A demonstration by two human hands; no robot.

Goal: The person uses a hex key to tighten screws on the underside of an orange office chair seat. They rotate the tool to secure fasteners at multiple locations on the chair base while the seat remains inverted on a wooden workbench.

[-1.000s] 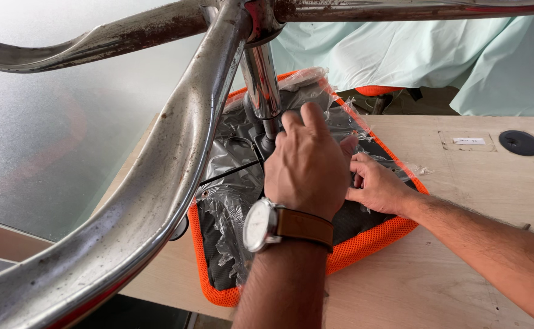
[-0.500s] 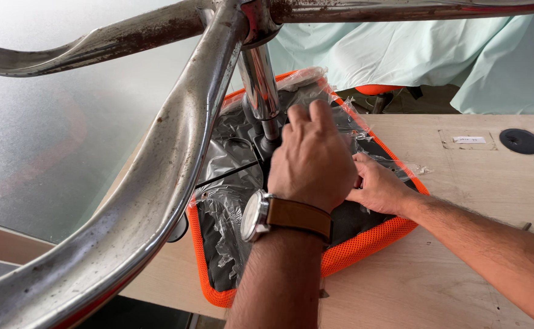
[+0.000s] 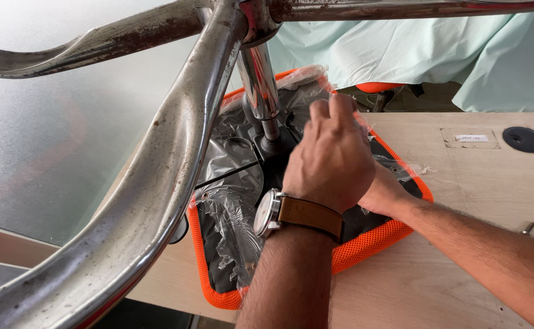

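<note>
Orange office-chair seat (image 3: 364,247) lies upside down on a light wooden table (image 3: 462,286), with its underside facing up. The edge is bright orange mesh, and the underside is a black panel (image 3: 218,256) covered with crinkled clear plastic wrap (image 3: 233,207). A shiny metal column (image 3: 259,82) rises from the middle of the black panel toward the camera and joins the chair base, whose chrome legs (image 3: 157,183) are scratched and spotted with rust; they spread across the top and the left of the view.

Left hand (image 3: 331,158) is over the seat, just right of the column, with the back of the hand up and the fingers bent downward on the plastic. It wears a wristwatch (image 3: 297,213) with a brown leather strap. I cannot tell if the fingers pinch the plastic or only press on it.

Right hand (image 3: 385,195) comes from the right side and lies mostly under the left hand, on the seat near its right edge. Its fingers are hidden, so its grip also cannot be told.

A pale green cloth (image 3: 413,55) hangs behind the table, and a black round cap (image 3: 524,139) sits in the tabletop at the far right.
</note>
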